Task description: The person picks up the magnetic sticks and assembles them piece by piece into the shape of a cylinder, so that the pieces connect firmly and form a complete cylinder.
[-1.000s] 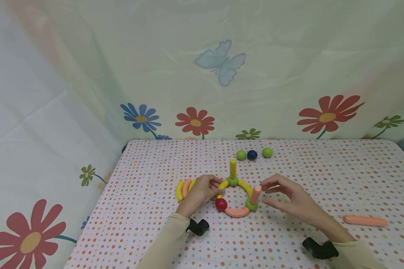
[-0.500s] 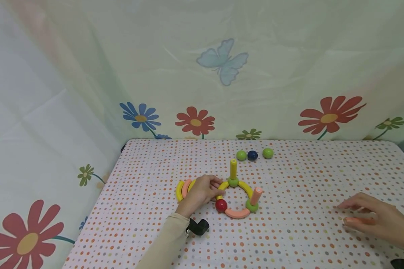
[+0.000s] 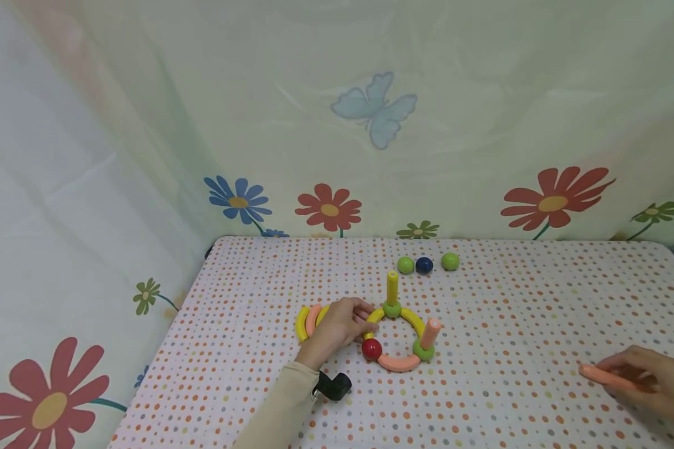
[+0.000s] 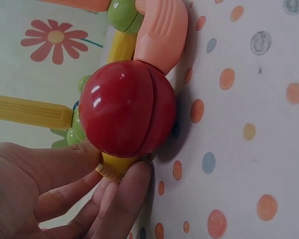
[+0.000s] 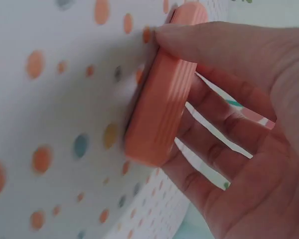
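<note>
A ring of curved rods joined by balls lies on the table, with a red ball (image 3: 372, 350) at its near left. My left hand (image 3: 339, 327) pinches the yellow curved rod (image 4: 114, 167) right beside that ball. An upright yellow rod (image 3: 392, 288) stands on the ring's far green ball (image 3: 392, 309). On the right green ball (image 3: 424, 349) an upright salmon rod (image 3: 430, 333) leans slightly. A salmon curved rod (image 3: 399, 363) forms the near side. Far to the right, my right hand (image 3: 651, 380) grips a straight salmon rod (image 5: 164, 109) between thumb and fingers, close over the table.
Two green balls (image 3: 405, 265) and a dark blue ball (image 3: 424, 265) sit in a row behind the ring. Left of the ring, partly behind my left hand, lie yellow and salmon curved rods (image 3: 303, 324). A flowered curtain (image 3: 455, 125) hangs along the table's far edge.
My right hand has left the upright salmon rod, moved far right and taken hold of the straight salmon rod lying there. My left hand keeps its place at the ring.
</note>
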Available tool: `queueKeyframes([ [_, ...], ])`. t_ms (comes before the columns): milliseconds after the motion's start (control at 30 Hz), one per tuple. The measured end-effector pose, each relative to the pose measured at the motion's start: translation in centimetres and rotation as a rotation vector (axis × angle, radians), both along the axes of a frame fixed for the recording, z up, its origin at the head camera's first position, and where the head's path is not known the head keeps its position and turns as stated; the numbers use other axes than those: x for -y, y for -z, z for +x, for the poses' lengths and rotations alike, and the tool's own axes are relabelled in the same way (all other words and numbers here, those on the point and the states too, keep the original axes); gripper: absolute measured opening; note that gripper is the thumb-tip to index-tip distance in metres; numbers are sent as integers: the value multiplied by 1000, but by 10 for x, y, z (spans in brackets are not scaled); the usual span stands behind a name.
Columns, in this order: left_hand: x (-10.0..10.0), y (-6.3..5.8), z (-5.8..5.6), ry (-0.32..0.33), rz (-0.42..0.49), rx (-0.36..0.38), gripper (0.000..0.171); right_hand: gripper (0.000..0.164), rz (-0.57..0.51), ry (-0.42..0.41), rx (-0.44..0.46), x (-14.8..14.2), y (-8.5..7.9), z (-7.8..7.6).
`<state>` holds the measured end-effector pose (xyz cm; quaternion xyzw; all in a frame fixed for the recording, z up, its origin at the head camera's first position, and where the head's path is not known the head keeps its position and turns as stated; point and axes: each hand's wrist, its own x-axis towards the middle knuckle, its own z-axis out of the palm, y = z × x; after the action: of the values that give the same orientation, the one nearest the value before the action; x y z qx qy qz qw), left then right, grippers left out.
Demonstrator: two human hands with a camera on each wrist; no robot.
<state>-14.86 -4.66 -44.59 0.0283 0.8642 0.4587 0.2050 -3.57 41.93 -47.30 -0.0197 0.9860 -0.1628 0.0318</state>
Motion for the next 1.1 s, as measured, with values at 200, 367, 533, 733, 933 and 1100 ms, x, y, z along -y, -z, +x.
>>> queueKeyframes([
  [200,2,1,2,5,10,-5,29,31,-125,-32,-124,42,-26,-18],
  [367,1,2,1,3,12,-8,29,36,-313,-121,-393,105,-57,-38],
  [533,1,1,1,3,25,-15,29,37,-543,-205,-468,181,-102,-49],
  [733,4,1,-1,29,32,-23,26,36,-809,-411,-441,262,-122,-45],
  [933,8,3,-1,117,-30,-164,17,29,-979,-520,-343,310,-88,-33],
  [1100,7,4,-1,96,-32,-154,23,30,-1039,-430,-260,320,-55,-33],
])
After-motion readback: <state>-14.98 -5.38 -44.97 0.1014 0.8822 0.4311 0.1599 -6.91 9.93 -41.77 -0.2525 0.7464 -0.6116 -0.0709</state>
